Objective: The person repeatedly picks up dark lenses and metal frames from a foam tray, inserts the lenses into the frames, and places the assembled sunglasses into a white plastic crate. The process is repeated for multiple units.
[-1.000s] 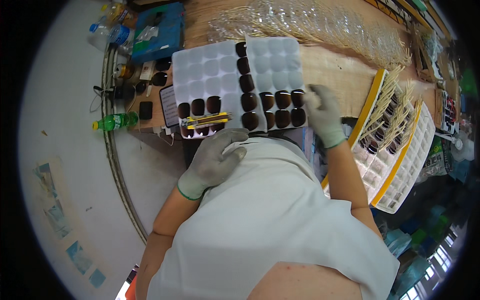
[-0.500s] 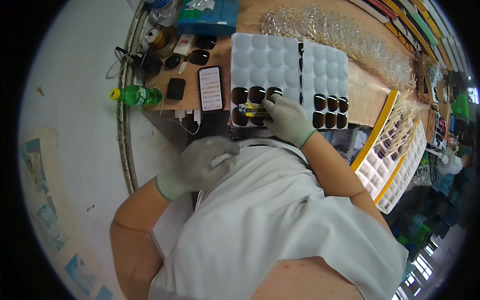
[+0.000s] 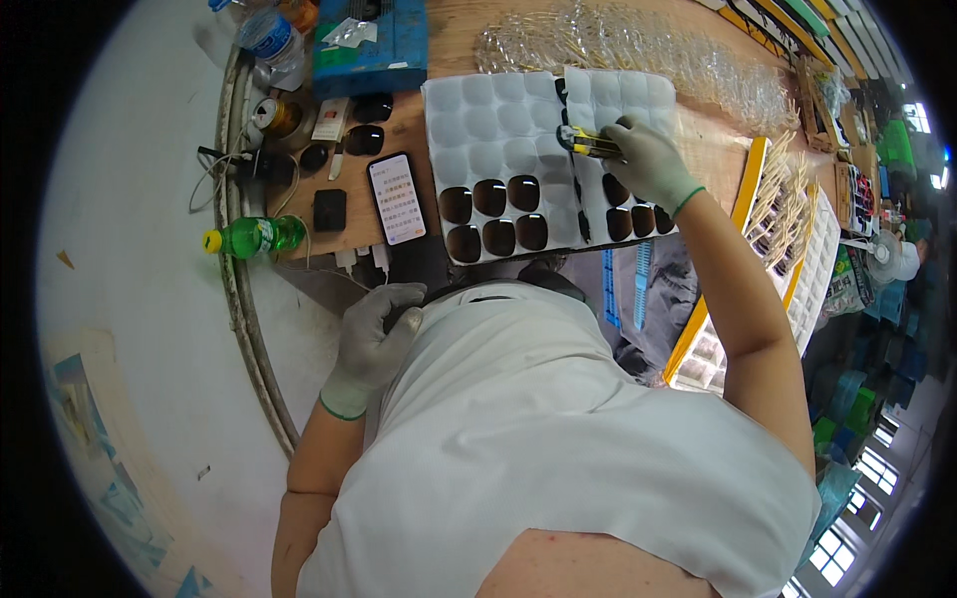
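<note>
Wooden workbench (image 3: 469,25) runs across the top, past both hands. Two white blister trays (image 3: 498,120) lie side by side on it, dark oval lenses (image 3: 490,196) filling their near rows, just below the right fingertips. Clear plastic pieces (image 3: 638,45) are piled beyond the trays. Right hand (image 3: 648,159), grey glove, fingers curled tight around a yellow-black utility knife (image 3: 590,147), blade end at the seam between the trays (tip too small to see). Left hand (image 3: 374,339), gloved too, fingers loosely bent against the white shirt, holding nothing I can tell. Smartphone (image 3: 397,197), screen lit, lies above the left fingers; green bottle (image 3: 254,237) further left.
</note>
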Motion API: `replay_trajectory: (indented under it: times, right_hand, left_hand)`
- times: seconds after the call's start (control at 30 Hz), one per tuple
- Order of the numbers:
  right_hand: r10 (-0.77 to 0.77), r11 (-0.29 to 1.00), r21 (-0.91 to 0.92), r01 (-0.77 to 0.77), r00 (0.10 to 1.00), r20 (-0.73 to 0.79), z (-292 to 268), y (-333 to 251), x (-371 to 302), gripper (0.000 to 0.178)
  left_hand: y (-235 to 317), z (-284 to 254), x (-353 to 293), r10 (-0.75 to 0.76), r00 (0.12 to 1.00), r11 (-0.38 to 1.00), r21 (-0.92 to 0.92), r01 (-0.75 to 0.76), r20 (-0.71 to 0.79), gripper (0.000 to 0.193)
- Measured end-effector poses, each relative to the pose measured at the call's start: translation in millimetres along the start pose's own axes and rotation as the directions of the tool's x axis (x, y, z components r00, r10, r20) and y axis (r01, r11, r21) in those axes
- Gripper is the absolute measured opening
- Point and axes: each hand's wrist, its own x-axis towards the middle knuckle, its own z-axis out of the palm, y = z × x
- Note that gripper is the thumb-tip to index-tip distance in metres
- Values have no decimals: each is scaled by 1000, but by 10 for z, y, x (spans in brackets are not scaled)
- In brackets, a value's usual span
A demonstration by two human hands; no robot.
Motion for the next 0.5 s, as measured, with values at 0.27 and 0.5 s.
replay_trajectory:
  times: [0.27,0.5]
  right_hand:
    - [43,999,14,-44,998,49,334,20,277,37]
    - [202,913,402,-67,931,-303,151,427,-463,37]
  left_hand:
    - [359,401,507,75,993,994,75,-83,95,23]
    - [337,690,1115,7,1000,1000,-20,-7,-15,20]
